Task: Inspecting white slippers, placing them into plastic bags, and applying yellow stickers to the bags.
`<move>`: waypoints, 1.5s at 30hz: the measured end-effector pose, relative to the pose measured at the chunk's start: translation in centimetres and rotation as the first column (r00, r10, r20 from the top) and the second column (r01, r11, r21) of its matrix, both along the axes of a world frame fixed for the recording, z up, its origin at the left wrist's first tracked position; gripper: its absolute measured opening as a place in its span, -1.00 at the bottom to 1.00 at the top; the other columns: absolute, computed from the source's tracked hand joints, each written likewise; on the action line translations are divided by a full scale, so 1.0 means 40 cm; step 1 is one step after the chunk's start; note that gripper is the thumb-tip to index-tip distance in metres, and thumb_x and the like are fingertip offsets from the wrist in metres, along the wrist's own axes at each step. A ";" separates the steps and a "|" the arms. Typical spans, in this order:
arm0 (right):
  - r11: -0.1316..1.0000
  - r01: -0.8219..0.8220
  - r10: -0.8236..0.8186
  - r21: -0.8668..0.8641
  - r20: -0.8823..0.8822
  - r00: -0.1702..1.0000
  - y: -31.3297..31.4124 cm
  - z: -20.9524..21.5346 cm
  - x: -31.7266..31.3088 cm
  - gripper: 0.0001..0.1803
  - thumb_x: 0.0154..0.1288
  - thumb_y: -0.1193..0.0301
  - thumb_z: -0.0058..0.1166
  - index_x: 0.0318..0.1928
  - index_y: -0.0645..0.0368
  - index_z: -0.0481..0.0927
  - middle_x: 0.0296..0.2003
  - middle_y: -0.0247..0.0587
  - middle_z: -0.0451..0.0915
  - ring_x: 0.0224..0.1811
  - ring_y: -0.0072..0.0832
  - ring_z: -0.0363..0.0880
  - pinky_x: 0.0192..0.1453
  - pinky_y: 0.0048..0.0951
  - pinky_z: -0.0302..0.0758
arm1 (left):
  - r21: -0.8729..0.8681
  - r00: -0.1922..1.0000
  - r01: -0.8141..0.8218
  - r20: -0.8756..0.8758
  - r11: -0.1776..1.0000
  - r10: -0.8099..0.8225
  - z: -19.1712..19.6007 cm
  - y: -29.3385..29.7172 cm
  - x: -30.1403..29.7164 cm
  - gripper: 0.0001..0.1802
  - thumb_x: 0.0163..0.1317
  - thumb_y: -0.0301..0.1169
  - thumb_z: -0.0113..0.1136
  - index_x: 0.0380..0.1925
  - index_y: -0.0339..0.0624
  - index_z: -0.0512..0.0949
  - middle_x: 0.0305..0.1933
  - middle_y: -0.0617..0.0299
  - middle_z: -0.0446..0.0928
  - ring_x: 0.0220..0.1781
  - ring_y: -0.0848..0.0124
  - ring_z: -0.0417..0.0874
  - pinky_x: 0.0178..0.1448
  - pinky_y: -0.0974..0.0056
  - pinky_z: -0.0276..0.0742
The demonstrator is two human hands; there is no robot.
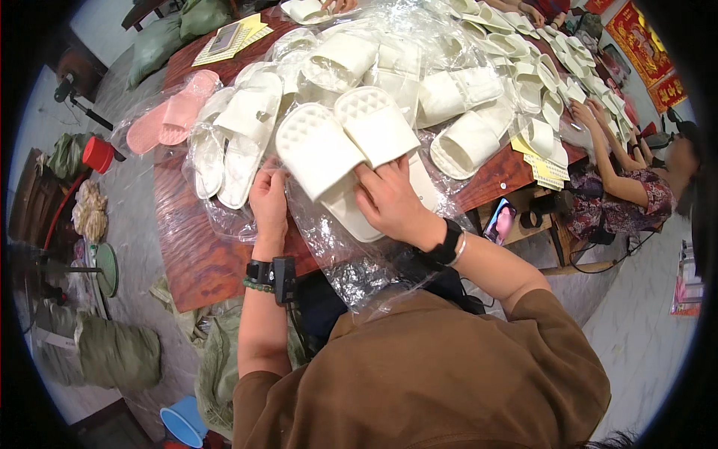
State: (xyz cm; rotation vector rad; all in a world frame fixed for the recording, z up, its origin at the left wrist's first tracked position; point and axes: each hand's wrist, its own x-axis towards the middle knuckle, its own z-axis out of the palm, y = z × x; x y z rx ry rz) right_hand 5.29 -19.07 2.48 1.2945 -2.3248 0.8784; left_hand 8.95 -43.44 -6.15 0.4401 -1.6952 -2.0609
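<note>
A pair of white slippers (pixel 318 146) with quilted-looking straps lies before me, over a clear plastic bag (pixel 348 273) that hangs past the table's near edge. My right hand (pixel 393 198) is closed on the pair, its fingers tucked under the straps. To the left, my left hand (pixel 268 200) is curled beside the bag's film; what its fingertips pinch is hidden. Just beyond it lies another white pair in clear plastic (pixel 247 123). A pink pair of slippers (pixel 176 116), also bagged, rests at the table's left edge.
Many white slippers (pixel 464 97) in clear bags cover the red-brown table (pixel 198 258). Yellow printed sheets (pixel 232 39) lie at the far left, more at the right edge. A phone (pixel 499 221) stands below that edge. Another person's hands (pixel 591 116) work among slippers at right.
</note>
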 end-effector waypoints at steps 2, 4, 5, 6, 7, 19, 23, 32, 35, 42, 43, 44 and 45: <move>0.991 0.127 -0.129 0.031 0.045 0.991 -0.019 -0.063 -0.023 -0.52 0.21 0.42 0.13 0.15 0.30 0.53 -0.14 0.03 0.51 0.07 -0.04 0.44 0.39 0.11 0.04 | 0.054 0.998 -0.052 0.038 0.997 0.050 0.012 0.004 -0.002 -0.86 0.38 -0.50 0.12 -0.31 -0.38 0.56 0.35 0.03 0.47 0.04 0.55 0.54 0.11 0.44 0.43; 0.989 0.129 -0.133 0.079 0.048 0.990 -0.026 -0.116 -0.031 -0.51 0.25 0.37 0.12 0.18 0.29 0.53 -0.13 0.02 0.52 0.09 -0.08 0.43 0.40 0.12 0.00 | 0.061 0.997 -0.022 0.073 0.998 0.017 0.003 -0.012 0.008 -0.83 0.40 -0.45 0.11 -0.22 -0.39 0.57 0.37 0.04 0.45 0.06 0.54 0.53 0.14 0.43 0.42; 0.985 0.137 -0.140 0.107 0.013 0.990 -0.030 -0.131 -0.034 -0.50 0.26 0.35 0.12 0.19 0.29 0.52 -0.13 0.02 0.52 0.09 -0.08 0.43 0.40 0.13 -0.01 | -0.047 0.997 -0.073 0.027 0.996 0.075 0.013 -0.004 0.010 -0.81 0.40 -0.45 0.12 -0.15 -0.40 0.57 0.39 0.01 0.42 0.13 0.47 0.52 0.19 0.40 0.41; 0.979 0.153 -0.152 0.136 -0.023 0.988 -0.029 -0.137 -0.038 -0.50 0.27 0.34 0.13 0.20 0.28 0.52 -0.13 0.01 0.53 0.09 -0.08 0.43 0.40 0.14 -0.02 | -0.152 0.992 -0.122 -0.025 0.981 0.120 0.041 0.016 0.006 -0.77 0.40 -0.45 0.12 -0.08 -0.42 0.57 0.42 -0.02 0.39 0.19 0.40 0.51 0.25 0.37 0.40; 0.978 0.156 -0.155 0.137 -0.019 0.988 -0.028 -0.142 -0.045 -0.50 0.27 0.34 0.13 0.20 0.28 0.52 -0.13 0.01 0.53 0.09 -0.08 0.43 0.40 0.14 -0.02 | -0.151 0.993 -0.119 -0.022 0.981 0.117 0.070 0.036 0.005 -0.77 0.40 -0.45 0.12 -0.08 -0.42 0.57 0.42 -0.02 0.39 0.19 0.40 0.51 0.25 0.37 0.40; 0.897 -0.351 0.201 0.269 0.458 0.866 0.088 0.014 -0.081 -0.39 0.31 0.26 0.18 0.36 0.01 0.43 -0.16 0.03 0.53 -0.07 -0.09 0.47 0.11 -0.13 0.39 | -0.990 0.967 0.123 0.102 0.076 -0.233 0.146 0.110 -0.100 -0.49 0.27 -0.01 0.26 0.25 0.42 0.54 0.45 0.18 0.38 0.54 -0.05 0.23 0.55 -0.34 -0.13; 0.895 -0.336 0.098 0.292 0.608 0.788 0.166 0.139 -0.073 -0.23 0.34 0.28 0.17 0.51 0.08 0.20 -0.23 -0.02 0.53 -0.19 -0.20 0.50 -0.05 -0.20 0.44 | -0.990 0.968 0.137 0.128 0.027 -0.215 0.143 0.119 -0.107 -0.46 0.28 -0.07 0.27 0.29 0.33 0.51 0.47 0.21 0.37 0.53 -0.03 0.25 0.56 -0.28 -0.12; 0.985 -0.093 0.088 0.143 0.039 0.995 0.033 -0.023 -0.045 -0.02 0.26 0.24 0.22 0.54 0.25 -0.03 0.30 0.35 0.32 0.47 0.07 0.17 0.54 0.16 -0.01 | -0.786 0.899 0.404 0.248 0.467 -0.361 0.166 0.069 -0.126 -0.46 0.48 -0.04 0.01 0.41 0.19 0.39 0.48 0.13 0.36 0.57 0.07 0.21 0.60 -0.21 -0.27; 0.964 -0.119 0.083 0.239 0.157 0.984 0.013 -0.067 -0.067 0.03 0.27 0.15 0.21 0.55 0.23 -0.10 0.36 0.30 0.27 0.56 0.08 -0.01 0.56 0.31 -0.25 | -0.654 0.888 0.437 0.206 0.617 -0.411 0.181 0.070 -0.135 -0.34 0.46 0.00 0.03 0.49 0.11 0.23 0.48 0.01 0.33 0.55 0.02 0.25 0.58 -0.26 -0.21; 0.975 -0.197 0.156 0.105 0.314 0.937 0.036 -0.094 -0.085 0.06 0.27 0.14 0.19 0.55 0.29 -0.17 0.34 0.28 0.31 0.49 0.10 0.14 0.56 0.26 -0.21 | -0.911 0.938 0.337 0.303 0.237 -0.170 0.188 0.118 -0.145 -0.41 0.39 0.09 0.10 0.38 0.30 0.43 0.55 -0.06 0.18 0.52 0.04 0.31 0.52 -0.40 -0.10; 0.966 -0.220 0.157 0.137 0.366 0.917 0.046 -0.088 -0.086 0.04 0.28 0.19 0.19 0.55 0.30 -0.17 0.32 0.30 0.33 0.44 0.13 0.24 0.55 0.20 -0.06 | -0.910 0.937 0.338 0.302 0.239 -0.177 0.182 0.120 -0.147 -0.41 0.39 0.09 0.10 0.38 0.30 0.43 0.55 -0.06 0.18 0.52 0.04 0.31 0.52 -0.40 -0.10; 0.967 -0.213 0.149 0.142 0.366 0.919 0.058 -0.065 -0.087 0.04 0.28 0.19 0.19 0.55 0.30 -0.17 0.32 0.30 0.33 0.44 0.13 0.24 0.55 0.20 -0.06 | -0.923 0.944 0.320 0.290 0.212 -0.161 0.171 0.118 -0.150 -0.44 0.38 0.12 0.09 0.35 0.35 0.47 0.56 -0.03 0.18 0.51 0.06 0.32 0.50 -0.45 -0.14; 0.951 -0.251 0.153 0.179 0.435 0.887 0.070 -0.028 -0.088 0.00 0.30 0.25 0.17 0.55 0.30 -0.15 0.26 0.30 0.39 0.34 0.11 0.35 0.47 0.10 0.14 | -0.935 0.950 0.302 0.279 0.186 -0.142 0.164 0.116 -0.151 -0.46 0.37 0.14 0.09 0.31 0.39 0.51 0.56 0.01 0.18 0.51 0.08 0.32 0.48 -0.51 -0.17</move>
